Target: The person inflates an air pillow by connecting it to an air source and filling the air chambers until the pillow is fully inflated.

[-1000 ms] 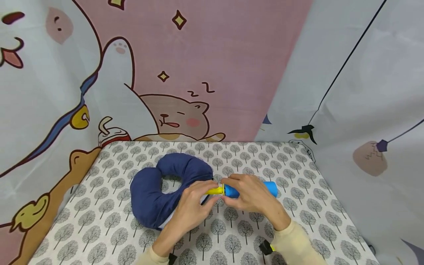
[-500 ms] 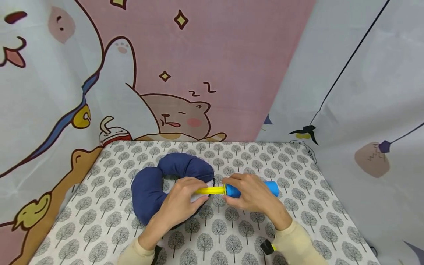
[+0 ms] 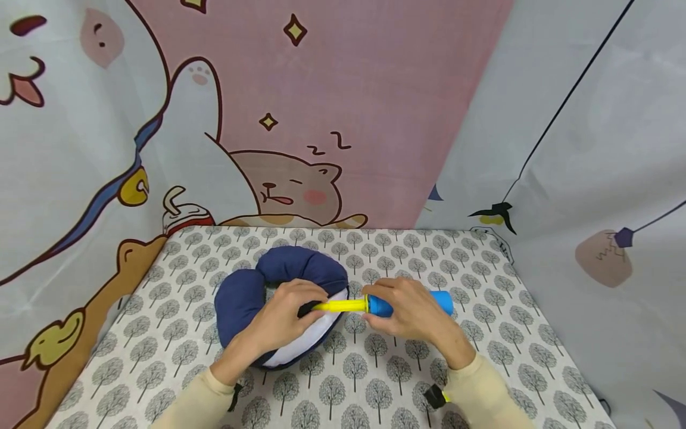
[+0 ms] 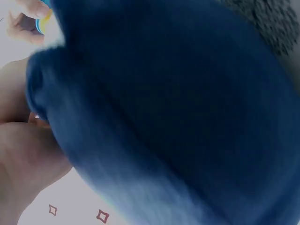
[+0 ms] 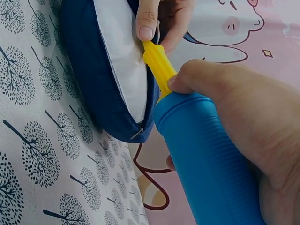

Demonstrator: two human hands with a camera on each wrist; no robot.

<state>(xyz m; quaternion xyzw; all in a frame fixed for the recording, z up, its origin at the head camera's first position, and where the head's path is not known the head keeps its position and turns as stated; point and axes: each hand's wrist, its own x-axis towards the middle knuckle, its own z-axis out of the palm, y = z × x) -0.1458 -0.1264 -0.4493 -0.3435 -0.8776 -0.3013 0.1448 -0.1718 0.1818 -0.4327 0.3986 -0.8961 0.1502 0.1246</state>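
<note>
A blue ridged tube (image 5: 201,154) with a tapered yellow stem (image 3: 343,305) lies level between my hands. My right hand (image 3: 409,307) grips the tube near its collar, thumb at the stem's base in the right wrist view. At the stem's far end, my left hand (image 3: 289,310) pinches the yellow tip between thumb and fingers. Behind and under the left hand is a navy U-shaped neck pillow (image 3: 238,298). Its zipper stands unzipped along the near side, with white lining (image 5: 124,61) showing. In the left wrist view the navy fabric (image 4: 178,103) fills most of the picture.
The tabletop has a white cloth (image 3: 354,387) printed with grey trees. A pink and white cartoon curtain (image 3: 386,107) hangs along the back and both sides. A zipper pull (image 5: 137,134) sits at the pillow's near end.
My left hand has moved left along the yellow stem, so more of the stem shows. More white lining is visible on the pillow. The right hand and tube have barely moved.
</note>
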